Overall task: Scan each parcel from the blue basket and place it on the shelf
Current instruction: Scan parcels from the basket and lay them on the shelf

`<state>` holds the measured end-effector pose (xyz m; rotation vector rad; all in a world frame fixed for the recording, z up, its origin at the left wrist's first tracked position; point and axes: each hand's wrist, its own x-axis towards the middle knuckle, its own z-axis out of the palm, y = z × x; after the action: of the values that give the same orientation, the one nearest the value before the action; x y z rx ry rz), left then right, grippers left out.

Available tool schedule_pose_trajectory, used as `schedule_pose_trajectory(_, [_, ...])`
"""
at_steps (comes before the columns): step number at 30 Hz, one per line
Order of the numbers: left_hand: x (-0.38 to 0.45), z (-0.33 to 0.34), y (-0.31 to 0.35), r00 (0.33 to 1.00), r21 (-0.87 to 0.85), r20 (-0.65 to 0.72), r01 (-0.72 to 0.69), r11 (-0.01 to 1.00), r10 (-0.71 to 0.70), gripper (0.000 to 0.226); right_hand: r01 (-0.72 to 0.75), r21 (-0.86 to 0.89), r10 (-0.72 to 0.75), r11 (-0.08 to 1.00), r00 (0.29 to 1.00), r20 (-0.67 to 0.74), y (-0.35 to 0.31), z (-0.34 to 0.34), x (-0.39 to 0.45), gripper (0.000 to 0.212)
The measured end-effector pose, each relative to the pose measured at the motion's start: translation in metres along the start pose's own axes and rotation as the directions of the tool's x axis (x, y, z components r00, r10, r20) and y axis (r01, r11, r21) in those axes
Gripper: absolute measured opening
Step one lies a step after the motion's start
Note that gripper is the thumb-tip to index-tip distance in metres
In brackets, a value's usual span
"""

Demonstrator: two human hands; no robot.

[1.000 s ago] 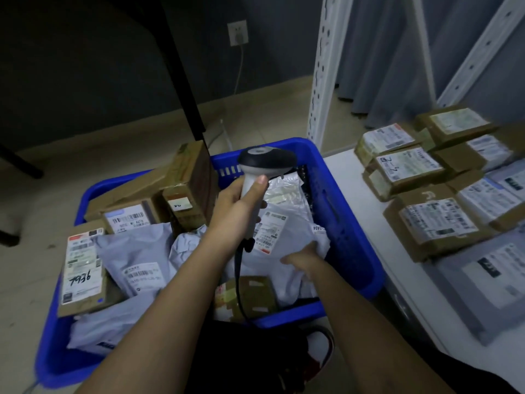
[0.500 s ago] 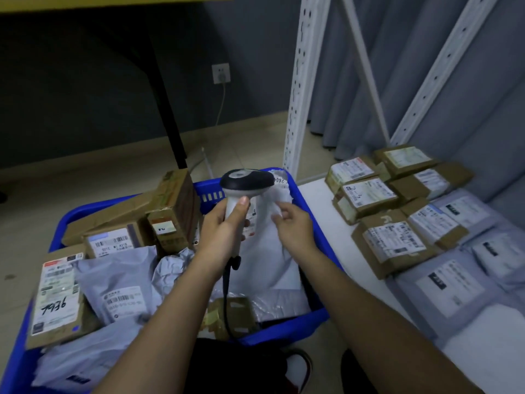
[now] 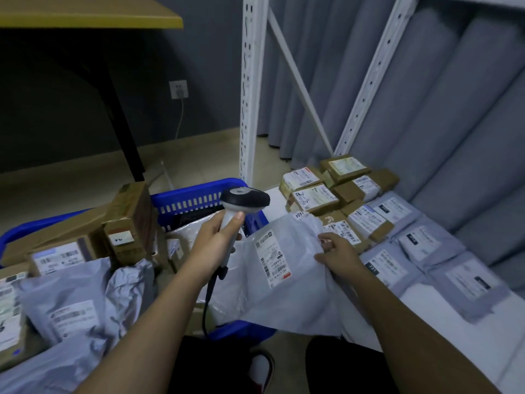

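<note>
Head view: right hand (image 3: 338, 258) pinching a crumpled grey poly-mailer parcel (image 3: 287, 282), white barcode label up, over the blue basket's (image 3: 199, 200) right rim beside the shelf (image 3: 426, 345), left hand (image 3: 213, 245) gripping the scanner (image 3: 244, 199); basket holding cardboard boxes (image 3: 127, 220) and grey mailers (image 3: 71, 308).

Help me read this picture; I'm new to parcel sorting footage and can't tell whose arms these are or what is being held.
There is no machine here. A camera worn on a person's head looks forward and down, so the two arms are that person's own. The left hand grips a barcode scanner. The right hand pinches a grey plastic mailer, label up, lifted partly out of the blue basket, which holds more bags and cardboard boxes. To the right, the white shelf already carries boxes and grey mailers in rows.
</note>
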<state>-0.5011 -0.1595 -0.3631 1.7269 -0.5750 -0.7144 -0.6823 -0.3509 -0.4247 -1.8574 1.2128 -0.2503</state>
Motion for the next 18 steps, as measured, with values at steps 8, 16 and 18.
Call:
schedule_pose_trajectory(8, [0.004, 0.010, 0.001, 0.996, 0.071, 0.086, 0.013, 0.997, -0.019, 0.030, 0.195, -0.070, -0.205, 0.978, 0.955, -0.216, 0.000, -0.022, 0.006, 0.038])
schedule_pose_trajectory(16, [0.004, 0.017, 0.002, 0.996, 0.096, 0.090, 0.002, 0.995, -0.010, 0.026, 0.182, -0.594, -0.332, 0.783, 0.931, -0.153, 0.015, -0.019, 0.008, 0.053])
schedule_pose_trajectory(18, [0.003, 0.019, 0.002, 0.995, 0.097, 0.098, -0.010, 0.995, 0.000, 0.024, 0.275, -0.602, -0.408, 0.750, 0.908, -0.094, 0.003, -0.011, 0.004, 0.041])
